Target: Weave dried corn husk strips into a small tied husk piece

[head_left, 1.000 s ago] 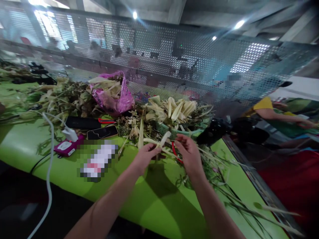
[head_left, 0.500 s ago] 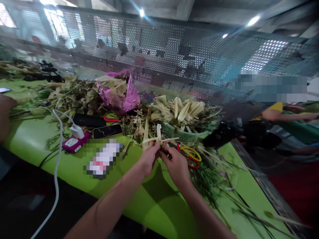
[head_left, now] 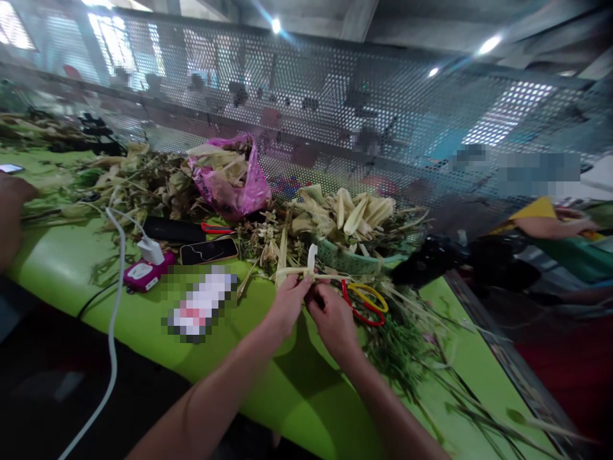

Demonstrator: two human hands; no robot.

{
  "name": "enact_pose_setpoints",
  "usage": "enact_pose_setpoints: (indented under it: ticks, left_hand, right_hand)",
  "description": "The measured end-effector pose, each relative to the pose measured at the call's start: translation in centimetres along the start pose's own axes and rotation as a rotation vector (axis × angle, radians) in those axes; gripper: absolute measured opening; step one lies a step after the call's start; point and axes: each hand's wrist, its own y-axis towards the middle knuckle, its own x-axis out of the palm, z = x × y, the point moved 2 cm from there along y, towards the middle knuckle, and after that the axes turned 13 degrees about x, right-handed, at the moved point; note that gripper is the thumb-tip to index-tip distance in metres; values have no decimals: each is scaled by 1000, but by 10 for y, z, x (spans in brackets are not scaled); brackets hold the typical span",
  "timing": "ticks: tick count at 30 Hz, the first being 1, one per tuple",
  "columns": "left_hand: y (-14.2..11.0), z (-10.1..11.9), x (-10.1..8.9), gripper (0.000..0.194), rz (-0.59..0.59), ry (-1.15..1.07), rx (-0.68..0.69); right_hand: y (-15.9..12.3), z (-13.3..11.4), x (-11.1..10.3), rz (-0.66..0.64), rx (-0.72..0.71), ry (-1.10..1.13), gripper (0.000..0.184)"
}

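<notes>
Close together over the near part of the green table, my left hand [head_left: 291, 303] and my right hand [head_left: 334, 317] are both closed in pinches. Between their fingertips are pale dry husk strips [head_left: 330, 277], one lying crosswise. A white curled strip [head_left: 312, 257] sticks up from the crossing. My left thumb and fingers press on the crosswise strip. My right fingers are curled just beneath the crossing; what exactly they pinch is partly hidden. Red and yellow loops [head_left: 368, 301], like scissor handles, lie just right of my right hand.
A green basket [head_left: 335, 254] heaped with dry husks stands behind my hands. Left of it are a pink plastic bag [head_left: 256, 185] of husks, a phone [head_left: 209, 251] and a purple power socket [head_left: 138, 273] with a white cable. Loose stems [head_left: 402, 348] lie right. Another person's hand [head_left: 14, 195] is far left.
The crosswise strip and white curl have shifted slightly right and are turned a little. My right fingers have curled in more below the crossing. The view has shifted slightly.
</notes>
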Motion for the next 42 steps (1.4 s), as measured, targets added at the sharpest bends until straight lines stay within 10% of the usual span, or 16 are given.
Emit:
enact_pose_setpoints:
  ticks: [11, 22, 31, 42]
  left_hand:
    - [2, 10, 0, 26, 30, -127, -2]
    - [4, 15, -3, 33, -139, -31, -117]
    - [0, 12, -2, 35, -201, 142, -64]
    - [2, 5, 0, 43, -348, 170, -111]
  right_hand:
    - [-11, -8, 9, -54, -48, 2, 13]
    - [13, 17, -27, 10, 235, 629, 27]
    - [16, 24, -28, 50, 297, 731, 27]
    - [18, 30, -27, -134, 300, 874, 29]
